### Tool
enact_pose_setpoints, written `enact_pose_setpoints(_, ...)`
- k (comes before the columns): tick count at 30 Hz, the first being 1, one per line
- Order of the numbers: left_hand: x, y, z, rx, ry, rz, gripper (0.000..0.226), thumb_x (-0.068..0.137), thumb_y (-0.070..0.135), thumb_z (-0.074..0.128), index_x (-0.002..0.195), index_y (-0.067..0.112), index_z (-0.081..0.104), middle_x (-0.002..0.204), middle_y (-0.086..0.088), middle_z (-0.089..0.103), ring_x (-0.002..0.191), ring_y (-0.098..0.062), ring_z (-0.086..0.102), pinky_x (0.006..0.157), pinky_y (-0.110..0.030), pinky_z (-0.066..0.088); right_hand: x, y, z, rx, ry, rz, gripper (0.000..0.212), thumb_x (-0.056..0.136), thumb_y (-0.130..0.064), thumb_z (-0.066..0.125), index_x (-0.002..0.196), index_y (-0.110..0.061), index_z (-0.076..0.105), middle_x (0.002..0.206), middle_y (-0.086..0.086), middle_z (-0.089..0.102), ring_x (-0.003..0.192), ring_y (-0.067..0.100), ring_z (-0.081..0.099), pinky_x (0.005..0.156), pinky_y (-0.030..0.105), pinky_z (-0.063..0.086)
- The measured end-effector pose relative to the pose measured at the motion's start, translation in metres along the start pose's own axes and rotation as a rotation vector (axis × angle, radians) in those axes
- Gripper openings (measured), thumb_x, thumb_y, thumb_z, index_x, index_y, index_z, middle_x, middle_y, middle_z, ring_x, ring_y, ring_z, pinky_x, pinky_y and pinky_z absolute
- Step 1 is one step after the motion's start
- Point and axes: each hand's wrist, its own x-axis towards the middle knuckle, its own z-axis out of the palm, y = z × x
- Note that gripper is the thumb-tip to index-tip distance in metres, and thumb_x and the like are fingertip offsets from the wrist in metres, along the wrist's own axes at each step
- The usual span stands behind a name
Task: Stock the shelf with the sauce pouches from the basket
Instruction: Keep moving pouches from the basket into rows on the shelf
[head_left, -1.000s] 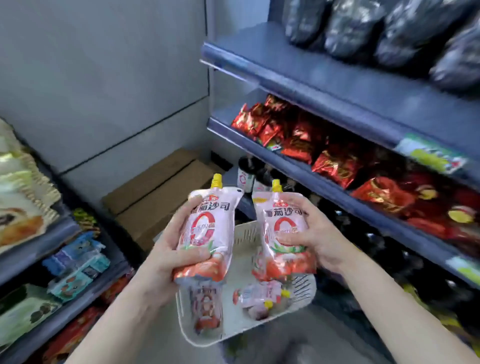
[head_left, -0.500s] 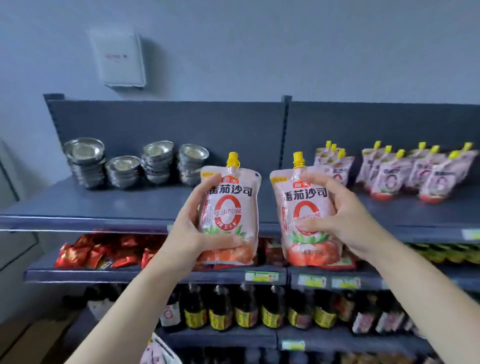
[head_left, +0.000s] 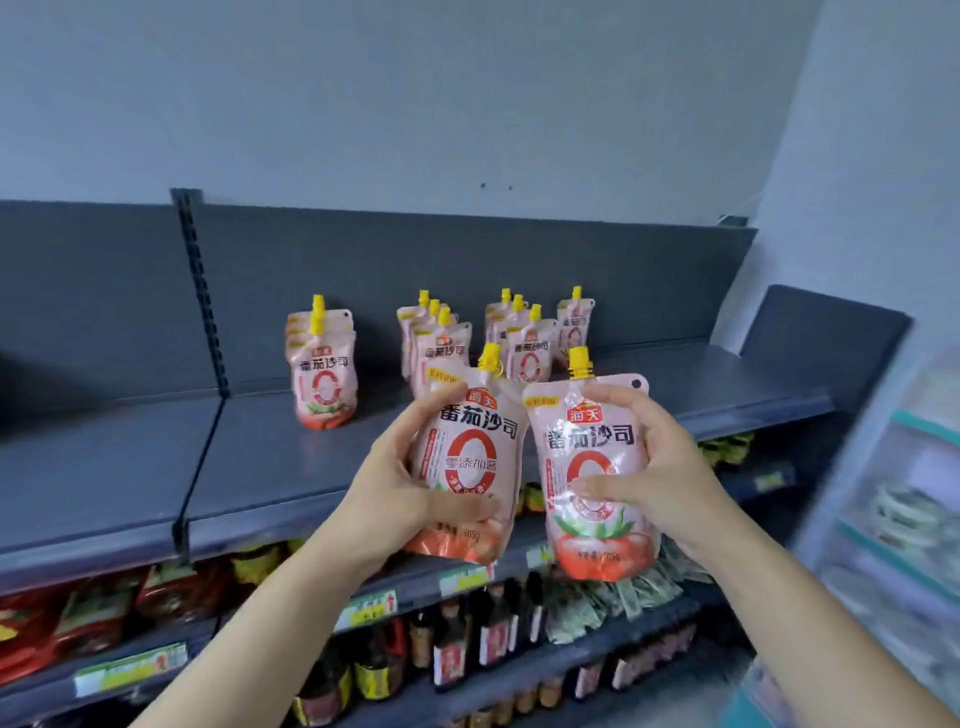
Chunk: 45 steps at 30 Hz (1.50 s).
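My left hand (head_left: 392, 488) grips a pink tomato sauce pouch (head_left: 470, 447) with a yellow cap, held upright in front of the dark grey top shelf (head_left: 260, 467). A second identical pouch (head_left: 592, 540) is held upright in my right hand (head_left: 654, 467), just right of the first and slightly lower. Several more pouches stand on the shelf behind: one stack (head_left: 323, 364) at the left and short rows (head_left: 441, 343) (head_left: 530, 343) further right, with one pouch (head_left: 575, 322) at the back. The basket is out of view.
Below the top shelf are red snack packs (head_left: 93, 603), dark sauce bottles (head_left: 467, 639) and green packets (head_left: 613, 603). A vertical divider rail (head_left: 202, 291) splits the shelf back. A blurred rack (head_left: 893, 519) stands at the right. The left section of the top shelf is bare.
The view has swung right along the shelf, from the basket a second ago to the stocked pouches. Both hands still hold their pouches, now closer to the shelf's right section.
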Motion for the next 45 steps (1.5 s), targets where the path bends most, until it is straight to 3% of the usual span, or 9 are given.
enact_pose_setpoints(5, 0.085, -0.028, 0.051, 0.026, -0.023, 0.050, 0.097, 0.045, -0.014, 0.087, 0.128, 0.028, 0.058, 0.124, -0.003, 0.064, 0.106, -0.023, 0.067, 0.079, -0.038, 0.058, 0.043, 0.037, -0.063, 0.020, 0.105, 0.027, 0.077, 0.059, 0.014, 0.082, 0.107, -0.044, 0.064, 0.113, -0.009, 0.067, 0.101, 0.010, 0.066, 0.075, 0.030, 0.059)
enact_pose_setpoints(13, 0.247, -0.103, 0.113, 0.043, -0.058, 0.092, 0.096, 0.049, -0.015, 0.088, 0.127, 0.032, 0.057, 0.126, -0.002, 0.061, 0.107, -0.018, 0.066, 0.081, -0.038, 0.059, 0.161, 0.107, -0.137, -0.027, 0.192, 0.069, 0.074, 0.060, 0.011, 0.083, 0.107, -0.044, 0.063, 0.113, -0.003, 0.068, 0.106, 0.018, 0.066, 0.084, 0.047, 0.058)
enact_pose_setpoints(18, 0.341, -0.139, 0.149, -0.018, -0.008, 0.042, 0.093, 0.052, -0.015, 0.086, 0.123, 0.035, 0.055, 0.119, 0.002, 0.061, 0.100, -0.017, 0.068, 0.073, -0.030, 0.059, 0.241, 0.142, -0.186, 0.033, 0.271, 0.097, 0.070, 0.063, 0.013, 0.081, 0.110, -0.036, 0.062, 0.110, -0.005, 0.068, 0.095, 0.012, 0.070, 0.066, 0.030, 0.059)
enact_pose_setpoints(20, 0.370, -0.152, 0.165, -0.042, 0.047, 0.000, 0.095, 0.055, -0.015, 0.084, 0.129, 0.034, 0.050, 0.118, 0.004, 0.060, 0.098, -0.014, 0.067, 0.071, -0.028, 0.059, 0.267, 0.160, -0.204, 0.073, 0.289, 0.111, 0.070, 0.065, 0.015, 0.079, 0.110, -0.036, 0.062, 0.110, -0.006, 0.068, 0.094, 0.012, 0.070, 0.063, 0.028, 0.058)
enact_pose_setpoints(27, 0.448, -0.200, 0.200, -0.178, 0.317, -0.161, 0.120, 0.062, -0.012, 0.080, 0.141, 0.047, 0.011, 0.128, 0.000, 0.056, 0.108, -0.022, 0.065, 0.082, -0.044, 0.059, 0.349, 0.235, -0.244, 0.132, 0.173, 0.105, 0.062, 0.069, 0.009, 0.079, 0.107, -0.038, 0.062, 0.112, -0.004, 0.068, 0.099, 0.016, 0.068, 0.072, 0.038, 0.060)
enact_pose_setpoints(33, 0.490, -0.220, 0.200, -0.015, 0.379, -0.113, 0.069, 0.058, -0.020, 0.078, 0.112, 0.015, 0.055, 0.103, -0.011, 0.072, 0.094, -0.029, 0.071, 0.073, -0.044, 0.060, 0.411, 0.285, -0.253, 0.193, 0.105, 0.013, 0.044, 0.073, -0.003, 0.081, 0.103, -0.031, 0.064, 0.107, -0.016, 0.065, 0.097, 0.007, 0.067, 0.072, 0.028, 0.059)
enact_pose_setpoints(38, 0.502, -0.242, 0.191, 0.064, 0.464, -0.063, 0.059, 0.059, -0.026, 0.072, 0.099, 0.017, 0.064, 0.093, -0.005, 0.074, 0.089, -0.020, 0.071, 0.074, -0.039, 0.059, 0.438, 0.314, -0.239, 0.202, 0.140, -0.138, 0.041, 0.071, -0.003, 0.082, 0.098, -0.025, 0.061, 0.105, -0.017, 0.062, 0.097, -0.004, 0.060, 0.077, 0.016, 0.050)
enact_pose_setpoints(41, 0.500, -0.244, 0.183, 0.069, 0.488, -0.104, 0.052, 0.068, -0.024, 0.070, 0.099, 0.018, 0.064, 0.088, 0.000, 0.076, 0.085, -0.017, 0.073, 0.072, -0.035, 0.060, 0.447, 0.325, -0.237, 0.195, 0.133, -0.209, 0.040, 0.073, -0.004, 0.081, 0.100, -0.023, 0.059, 0.103, -0.019, 0.060, 0.101, -0.001, 0.059, 0.084, 0.027, 0.051)
enact_pose_setpoints(45, 0.490, -0.251, 0.174, 0.389, 0.327, -0.254, 0.051, 0.065, -0.011, 0.081, 0.107, 0.012, 0.065, 0.100, -0.001, 0.075, 0.094, -0.017, 0.072, 0.080, -0.032, 0.059, 0.448, 0.332, -0.238, 0.193, 0.089, -0.272, 0.042, 0.073, -0.007, 0.081, 0.103, -0.024, 0.057, 0.108, -0.017, 0.061, 0.108, 0.007, 0.059, 0.091, 0.028, 0.050)
